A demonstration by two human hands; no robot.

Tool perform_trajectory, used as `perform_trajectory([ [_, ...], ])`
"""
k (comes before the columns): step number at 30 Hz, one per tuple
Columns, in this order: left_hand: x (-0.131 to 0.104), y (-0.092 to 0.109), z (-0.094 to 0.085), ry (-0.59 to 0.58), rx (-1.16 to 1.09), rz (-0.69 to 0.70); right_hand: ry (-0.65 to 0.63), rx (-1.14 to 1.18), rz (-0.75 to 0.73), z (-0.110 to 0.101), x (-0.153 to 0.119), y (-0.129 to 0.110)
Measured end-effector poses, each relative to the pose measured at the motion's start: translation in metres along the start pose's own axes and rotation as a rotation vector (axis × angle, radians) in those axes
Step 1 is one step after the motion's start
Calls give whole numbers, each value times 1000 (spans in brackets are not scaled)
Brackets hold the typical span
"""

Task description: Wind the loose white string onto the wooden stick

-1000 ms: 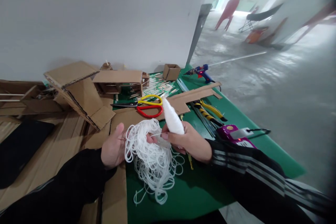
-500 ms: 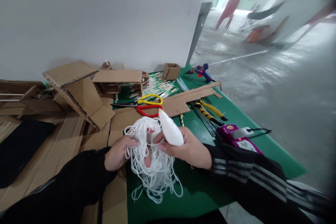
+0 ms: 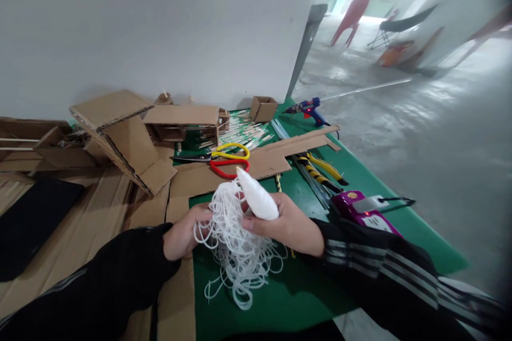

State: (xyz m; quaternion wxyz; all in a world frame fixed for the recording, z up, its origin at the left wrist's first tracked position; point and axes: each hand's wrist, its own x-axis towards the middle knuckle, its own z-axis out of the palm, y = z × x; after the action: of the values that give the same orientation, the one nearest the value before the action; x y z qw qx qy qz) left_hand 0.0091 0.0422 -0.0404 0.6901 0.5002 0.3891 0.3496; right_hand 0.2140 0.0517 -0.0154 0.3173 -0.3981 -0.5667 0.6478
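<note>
A loose tangle of white cord (image 3: pixel 236 240) hangs between my hands over the green tabletop (image 3: pixel 304 298). My left hand (image 3: pixel 187 232) is closed on the left side of the tangle, its fingertips hidden among the strands. In my right hand (image 3: pixel 290 224) is a white tapered spool of thread (image 3: pixel 258 194), its narrow tip pointing up and left. The right fingers also touch the cord's right side. Just beyond the tangle lie scissors (image 3: pixel 228 160) with one yellow and one red handle loop, on a cardboard strip (image 3: pixel 264 162).
Cardboard boxes (image 3: pixel 132 144) and thin wooden sticks (image 3: pixel 244 130) lie along the wall. To the right are a blue glue gun (image 3: pixel 308 109), yellow-black pliers (image 3: pixel 320 170) and a purple power strip (image 3: pixel 360 208). A black flat pad (image 3: pixel 38 226) rests on cardboard at left.
The tangle has shifted and narrowed at the top, and its loops hang differently. My left hand has moved slightly right. The spool's tip has tilted a little further left.
</note>
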Motion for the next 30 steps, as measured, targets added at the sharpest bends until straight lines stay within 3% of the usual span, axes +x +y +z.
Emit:
perform_trajectory([
  [6,2,-5,-4,13,131,110,16,54,141,0,0,3],
  [14,1,-7,2,23,227,229,155,-14,-58,6,1,8],
  [19,-1,-2,8,92,301,284,158,-31,-53,7,3,13],
  [23,-6,4,10,147,584,382,128,52,73,4,3,15],
  [27,-11,8,11,249,833,470,-35,313,162,-2,0,14],
  [30,-13,8,13,307,1033,485,-110,308,164,-1,-2,12],
])
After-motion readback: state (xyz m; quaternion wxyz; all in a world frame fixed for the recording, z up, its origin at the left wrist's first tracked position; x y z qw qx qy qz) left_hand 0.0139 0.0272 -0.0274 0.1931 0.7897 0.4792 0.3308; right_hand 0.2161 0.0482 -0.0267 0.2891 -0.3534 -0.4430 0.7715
